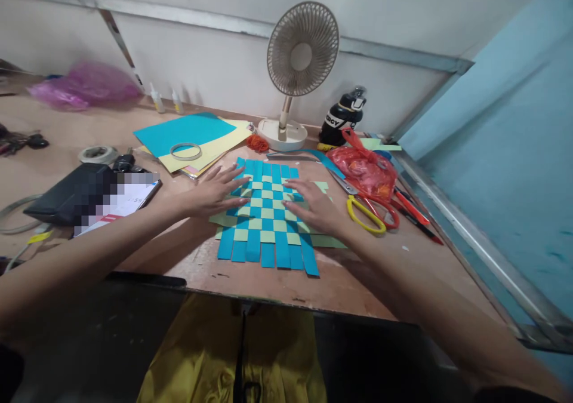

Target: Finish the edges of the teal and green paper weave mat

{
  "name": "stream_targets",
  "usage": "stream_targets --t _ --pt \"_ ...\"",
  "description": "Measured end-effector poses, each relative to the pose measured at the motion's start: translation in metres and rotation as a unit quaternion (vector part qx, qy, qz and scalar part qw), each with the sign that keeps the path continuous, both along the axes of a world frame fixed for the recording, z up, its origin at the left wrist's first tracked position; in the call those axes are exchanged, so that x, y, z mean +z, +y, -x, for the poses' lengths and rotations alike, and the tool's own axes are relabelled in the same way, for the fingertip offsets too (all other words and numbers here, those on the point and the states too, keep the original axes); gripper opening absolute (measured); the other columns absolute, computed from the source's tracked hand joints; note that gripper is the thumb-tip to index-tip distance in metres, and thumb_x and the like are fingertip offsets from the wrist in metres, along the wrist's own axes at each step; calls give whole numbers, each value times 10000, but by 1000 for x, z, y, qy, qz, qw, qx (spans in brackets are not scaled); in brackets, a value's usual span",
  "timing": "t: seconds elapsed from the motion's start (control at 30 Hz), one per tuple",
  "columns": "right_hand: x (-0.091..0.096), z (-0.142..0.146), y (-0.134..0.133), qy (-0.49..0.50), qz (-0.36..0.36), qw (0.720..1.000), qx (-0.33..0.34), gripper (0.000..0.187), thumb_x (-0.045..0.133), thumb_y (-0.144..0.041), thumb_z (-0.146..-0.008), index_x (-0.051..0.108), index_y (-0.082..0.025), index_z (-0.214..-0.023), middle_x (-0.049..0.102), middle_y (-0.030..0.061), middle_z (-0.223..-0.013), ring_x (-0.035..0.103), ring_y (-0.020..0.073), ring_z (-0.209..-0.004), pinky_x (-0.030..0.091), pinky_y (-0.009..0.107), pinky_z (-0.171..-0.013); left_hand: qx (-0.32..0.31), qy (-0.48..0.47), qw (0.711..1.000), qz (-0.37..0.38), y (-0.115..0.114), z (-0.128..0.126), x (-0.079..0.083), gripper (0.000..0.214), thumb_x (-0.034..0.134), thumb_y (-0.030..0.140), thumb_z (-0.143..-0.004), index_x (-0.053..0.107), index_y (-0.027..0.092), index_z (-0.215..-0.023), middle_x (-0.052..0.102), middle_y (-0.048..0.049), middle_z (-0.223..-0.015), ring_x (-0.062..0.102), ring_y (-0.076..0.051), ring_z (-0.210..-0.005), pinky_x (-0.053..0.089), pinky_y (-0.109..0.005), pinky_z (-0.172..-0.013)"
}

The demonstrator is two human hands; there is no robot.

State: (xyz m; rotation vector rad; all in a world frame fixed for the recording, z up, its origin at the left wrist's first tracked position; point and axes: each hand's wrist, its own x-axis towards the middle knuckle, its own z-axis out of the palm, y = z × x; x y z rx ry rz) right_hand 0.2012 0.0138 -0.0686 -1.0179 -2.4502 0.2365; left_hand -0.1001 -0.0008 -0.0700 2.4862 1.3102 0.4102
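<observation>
A woven paper mat (267, 212) of blue and pale green strips lies on the table in front of me, its loose strip ends sticking out on every side. My left hand (215, 191) rests over its left edge, fingers spread toward the middle. Over the right edge is my right hand (316, 206), fingers apart as well, the tips on or just above the strips. Neither hand grips anything. The ends of some pale green strips are partly hidden beneath both hands.
Right of the mat lie yellow-handled scissors (364, 215), a red plastic bag (364, 173) and pens (412, 206). Behind stand a fan (283, 134) and a black bottle (340, 119). To the left are coloured sheets (188, 131), a tape roll (97, 154), a phone (123, 203) and a black case (71, 194).
</observation>
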Motion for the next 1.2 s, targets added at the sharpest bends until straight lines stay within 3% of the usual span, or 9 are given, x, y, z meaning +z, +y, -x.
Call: stream_targets --t 0.1,0.2,0.43,0.57,0.73,0.87,0.97,1.03,1.2 --pt "-11 7 -31 -91 9 994 55 613 419 -523 -942 364 -204 -1463 310 111 -1545 255 277 -1433 244 477 -1153 -17 4 1000 4 -18 0 -8 598 475 536 -899 370 306 -1442 194 -63 -1596 84 -317 -1474 -80 -517 -1148" --pt "-21 11 -45 -148 34 987 60 613 355 -555 -957 300 -268 -1495 230 70 -1576 163 276 -1461 171 506 -1178 -12 0 1000 -7 -26 1 -18 582 527 516 -876 393 364 -1422 215 -28 -1591 89 -308 -1475 -96 -513 -1147" --pt "-15 6 -44 -170 61 982 59 623 217 -552 -985 181 -253 -1531 173 74 -1582 114 240 -1469 102 504 -1192 0 27 998 -54 -27 2 -11 564 436 475 -935 311 339 -1468 194 -32 -1596 85 -296 -1477 -106 -519 -1147" --pt "-11 0 -55 -177 58 980 73 706 259 -600 -962 125 -216 -1540 109 75 -1593 57 236 -1473 50 478 -1203 -52 94 992 -67 -47 -3 -12 578 329 513 -972 214 326 -1507 186 -25 -1596 100 -259 -1478 -125 -486 -1153" --pt "-8 1 -71 -224 120 963 85 812 264 -671 -927 155 -139 -1531 41 110 -1591 18 247 -1476 19 484 -1202 -75 162 983 -40 -61 -9 -15 613 237 538 -991 168 244 -1524 202 -56 -1584 122 -238 -1475 -109 -473 -1160" --pt "6 -5 -65 -184 169 963 98 761 221 -652 -943 79 -202 -1540 43 62 -1596 22 234 -1475 1 494 -1202 -97 138 986 2 -55 -4 -5 588 203 501 -1008 40 288 -1531 165 -46 -1588 111 -246 -1475 -75 -520 -1163" --pt "13 -17 -60 -118 166 978 40 668 177 -596 -971 4 -285 -1536 22 9 -1595 26 228 -1475 10 511 -1200 -61 86 994 -7 -52 3 4 571 175 447 -1022 -87 325 -1514 12 -28 -1604 13 -257 -1477 -71 -558 -1159" --pt "12 -24 -59 -117 165 979 9 687 210 -605 -965 -5 -288 -1535 30 15 -1594 34 237 -1475 22 519 -1198 -43 74 996 -21 -53 7 9 598 213 477 -1012 -83 338 -1513 -20 -29 -1606 -1 -271 -1475 -64 -588 -1153" --pt "2 -26 -62 -201 171 964 16 758 293 -653 -931 130 -224 -1535 86 64 -1589 79 267 -1471 50 555 -1188 -32 56 996 -54 -55 15 11 907 466 658 -867 -52 308 -1525 54 -84 -1609 31 -351 -1468 45 -637 -1152"
